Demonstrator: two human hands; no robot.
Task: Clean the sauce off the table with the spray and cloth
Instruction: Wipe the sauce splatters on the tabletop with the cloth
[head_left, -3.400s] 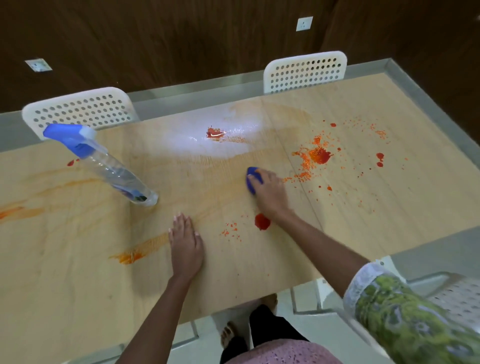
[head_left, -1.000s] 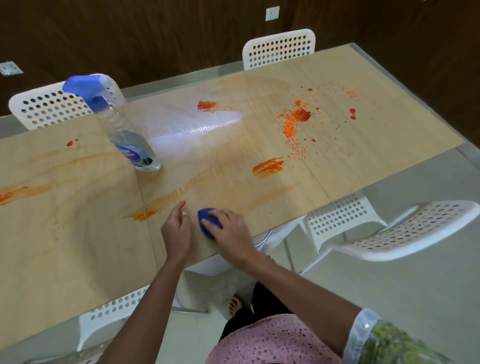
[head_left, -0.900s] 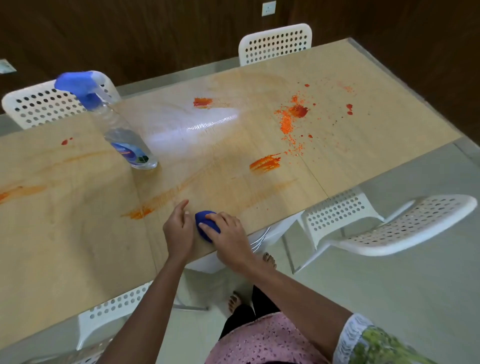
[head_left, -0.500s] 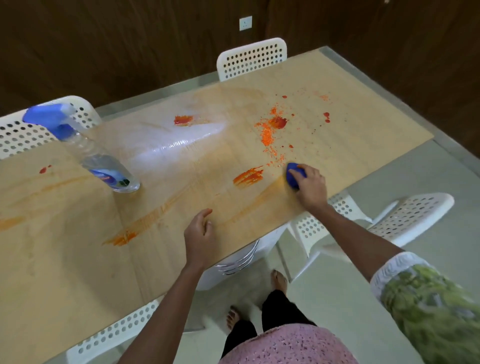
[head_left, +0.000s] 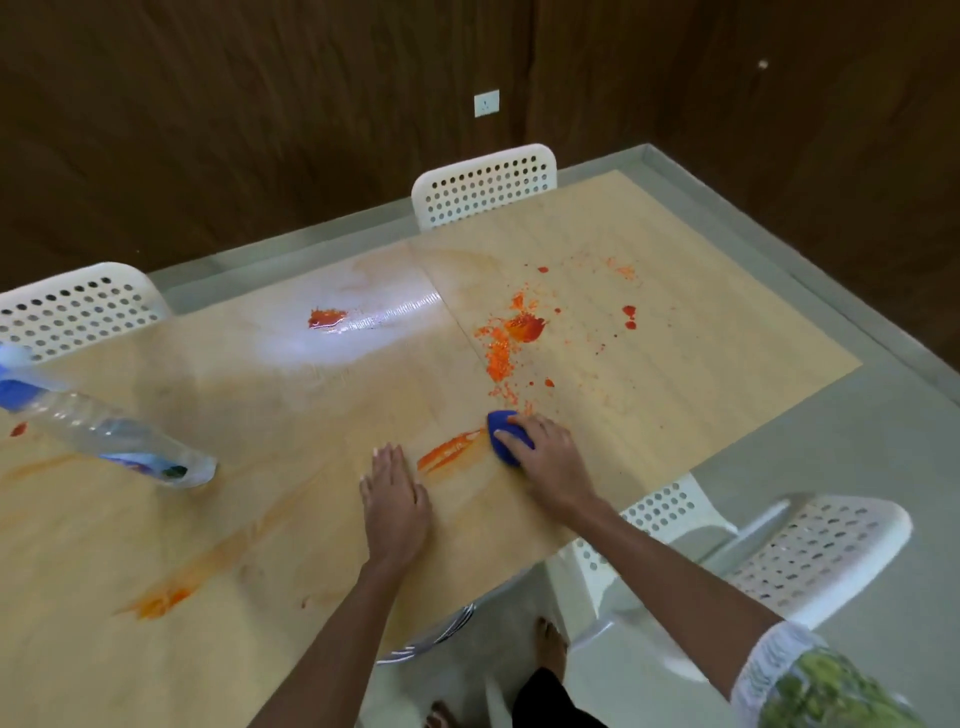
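Sauce (head_left: 524, 328) smears the wooden table (head_left: 675, 374); right hand (head_left: 545, 457) grips the cloth (head_left: 501, 423), left hand (head_left: 395, 499) lies flat.

you see orange-red sauce (head_left: 511, 338) smeared on the pale wood-grain surface (head_left: 675, 364), a blue cloth (head_left: 501, 428), a clear spray bottle (head_left: 111, 439) with a blue head, white perforated chairs (head_left: 485, 184), and your green patterned sleeve (head_left: 821, 686).

Green-patterned sleeve (head_left: 815, 686) with white cuff; bare feet (head_left: 550, 642).

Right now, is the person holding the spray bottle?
No, the spray bottle stands alone on the table; the left hand rests flat on the wood and the right hand grips the blue cloth.
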